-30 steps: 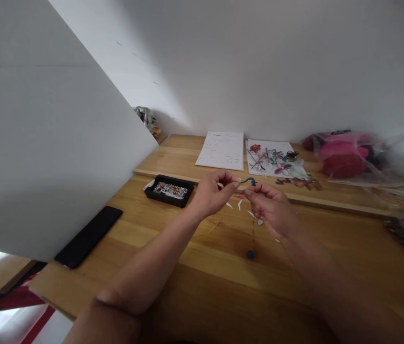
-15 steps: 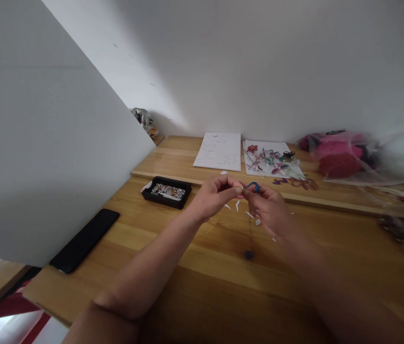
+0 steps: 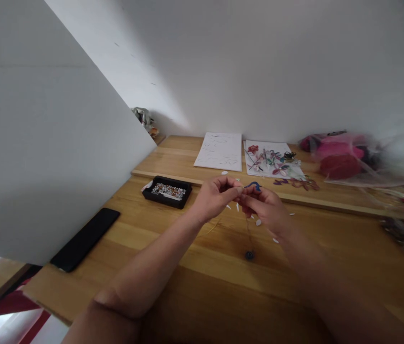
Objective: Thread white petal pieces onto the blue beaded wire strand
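Note:
Above the wooden table (image 3: 195, 267), my left hand (image 3: 213, 197) and my right hand (image 3: 266, 209) meet fingertip to fingertip. Both are closed in a pinch on a small curled blue strip (image 3: 253, 185) that sticks up between them. Small white paper scraps (image 3: 258, 221) lie on the wood just under the hands. A black tray of small beads (image 3: 168, 191) sits left of my left hand.
A black phone (image 3: 85, 239) lies near the table's left edge beside a large white board (image 3: 44, 157). At the back lie a white sheet (image 3: 219, 151) and a sheet with coloured flower shapes (image 3: 271, 160). Pink material in a clear bag (image 3: 341, 160) sits at the right.
The hands have drawn closer together, and the blue strip now sits pinched between both sets of fingertips. The view shifted slightly.

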### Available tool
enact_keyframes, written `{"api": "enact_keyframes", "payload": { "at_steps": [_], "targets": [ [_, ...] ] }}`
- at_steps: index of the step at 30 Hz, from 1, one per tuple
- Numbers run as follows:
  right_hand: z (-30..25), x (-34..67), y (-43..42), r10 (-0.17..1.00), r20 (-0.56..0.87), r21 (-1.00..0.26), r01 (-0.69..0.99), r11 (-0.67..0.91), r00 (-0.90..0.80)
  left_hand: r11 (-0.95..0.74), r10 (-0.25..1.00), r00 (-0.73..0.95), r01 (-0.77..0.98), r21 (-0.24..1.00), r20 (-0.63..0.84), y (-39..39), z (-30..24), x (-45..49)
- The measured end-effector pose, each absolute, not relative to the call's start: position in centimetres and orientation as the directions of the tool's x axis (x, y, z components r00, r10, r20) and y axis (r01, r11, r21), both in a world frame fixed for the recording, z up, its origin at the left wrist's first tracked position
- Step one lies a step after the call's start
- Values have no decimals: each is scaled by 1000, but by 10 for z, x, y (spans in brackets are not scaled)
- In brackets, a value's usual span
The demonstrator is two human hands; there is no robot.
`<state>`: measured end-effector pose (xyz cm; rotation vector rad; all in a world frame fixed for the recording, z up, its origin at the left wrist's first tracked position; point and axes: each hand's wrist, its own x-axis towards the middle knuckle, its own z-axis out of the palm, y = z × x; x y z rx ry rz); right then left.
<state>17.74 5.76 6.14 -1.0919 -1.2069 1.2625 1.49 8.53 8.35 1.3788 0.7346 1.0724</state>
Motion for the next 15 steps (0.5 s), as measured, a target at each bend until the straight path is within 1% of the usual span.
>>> {"api": "enact_keyframes", "payload": {
  "at_steps": [3,6,9,15],
  "targets": [
    [64,180,58,991,126,-992,-12,125,-38,-114,925,343,-152,982,161,86,84,16],
    [68,182,58,975,218,-976,-4,219,43,-103,932,331,-143,984,145,87,84,16],
    [70,183,58,964,240,-971,9,241,111,-105,930,341,-106,989,136,88,82,16],
    [69,181,57,962,248,-968,74,240,115,-130,911,392,-20,991,127,91,79,13]
  ]
}}
